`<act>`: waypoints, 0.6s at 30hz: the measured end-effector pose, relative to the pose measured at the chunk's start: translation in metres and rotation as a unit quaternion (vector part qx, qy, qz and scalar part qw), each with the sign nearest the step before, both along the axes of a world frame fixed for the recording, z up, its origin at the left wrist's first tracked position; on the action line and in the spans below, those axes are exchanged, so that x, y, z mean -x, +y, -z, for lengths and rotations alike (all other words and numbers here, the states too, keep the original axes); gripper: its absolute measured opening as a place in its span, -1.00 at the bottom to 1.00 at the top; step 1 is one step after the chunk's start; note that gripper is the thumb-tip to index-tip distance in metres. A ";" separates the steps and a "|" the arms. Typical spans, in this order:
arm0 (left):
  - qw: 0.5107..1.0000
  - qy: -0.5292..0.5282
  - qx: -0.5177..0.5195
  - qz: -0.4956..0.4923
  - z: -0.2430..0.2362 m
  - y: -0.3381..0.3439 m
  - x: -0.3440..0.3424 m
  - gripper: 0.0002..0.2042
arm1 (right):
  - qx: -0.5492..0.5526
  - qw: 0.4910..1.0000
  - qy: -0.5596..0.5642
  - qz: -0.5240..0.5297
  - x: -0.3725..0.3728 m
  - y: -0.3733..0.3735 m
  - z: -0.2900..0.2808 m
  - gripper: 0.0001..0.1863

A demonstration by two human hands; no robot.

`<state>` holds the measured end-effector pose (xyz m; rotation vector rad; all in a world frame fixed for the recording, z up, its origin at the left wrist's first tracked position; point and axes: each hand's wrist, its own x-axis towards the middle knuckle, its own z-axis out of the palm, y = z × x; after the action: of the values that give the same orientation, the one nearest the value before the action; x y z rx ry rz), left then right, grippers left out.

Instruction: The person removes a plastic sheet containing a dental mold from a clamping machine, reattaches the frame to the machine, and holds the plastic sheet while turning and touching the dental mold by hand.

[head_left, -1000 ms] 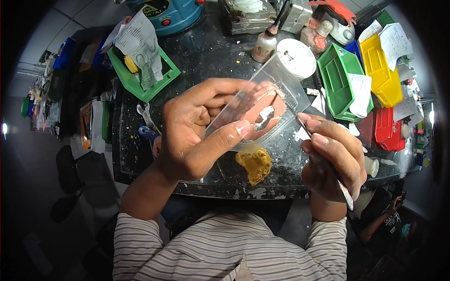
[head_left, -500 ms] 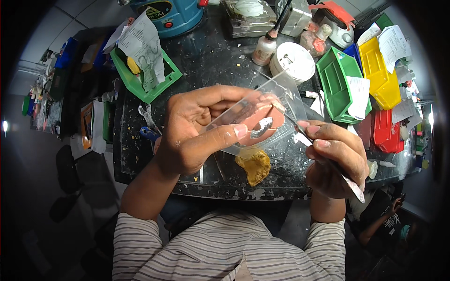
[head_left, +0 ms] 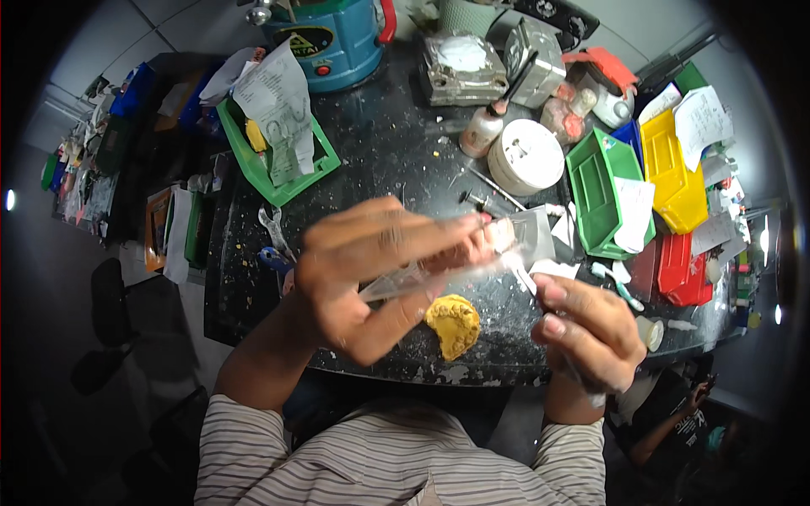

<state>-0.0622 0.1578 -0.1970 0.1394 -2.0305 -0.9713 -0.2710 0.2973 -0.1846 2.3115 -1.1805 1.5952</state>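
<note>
My left hand (head_left: 359, 266), blurred by motion, is closed around a clear plastic sheet (head_left: 537, 234). A pink denture piece (head_left: 460, 255) is pinched along with the sheet, and pale teeth (head_left: 504, 235) show at its right end. My fingers hide much of both. In my right hand (head_left: 595, 329) is a slim metal carving tool (head_left: 523, 277), gripped like a pen. Its tip is blurred close to the teeth; I cannot tell whether they touch. Below the left hand, a yellow dental cast (head_left: 456, 325) lies on the black table (head_left: 388, 139).
A green bin (head_left: 319, 173) with papers stands at left, near a blue machine (head_left: 333, 46). Behind my hands are a white tub (head_left: 527, 156) and a bottle with a brush (head_left: 483, 131). Green (head_left: 595, 198), yellow (head_left: 675, 181) and red (head_left: 679, 270) bins line the right. Another person (head_left: 675, 422) is at lower right.
My left hand has turned the sheet and denture piece from face-up to nearly edge-on. The right hand with the tool has moved slightly left and down. The head view has shifted, showing more of the table's back.
</note>
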 end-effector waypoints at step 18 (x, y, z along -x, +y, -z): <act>0.994 0.052 0.097 -0.021 -0.004 0.010 -0.012 -0.61 | -0.024 0.996 0.080 -0.037 -0.003 0.016 0.008 -0.80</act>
<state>-0.0497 0.1682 -0.1927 0.0271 -2.0046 -0.7356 -0.2677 0.3134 -0.1930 2.4864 -1.1208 1.3855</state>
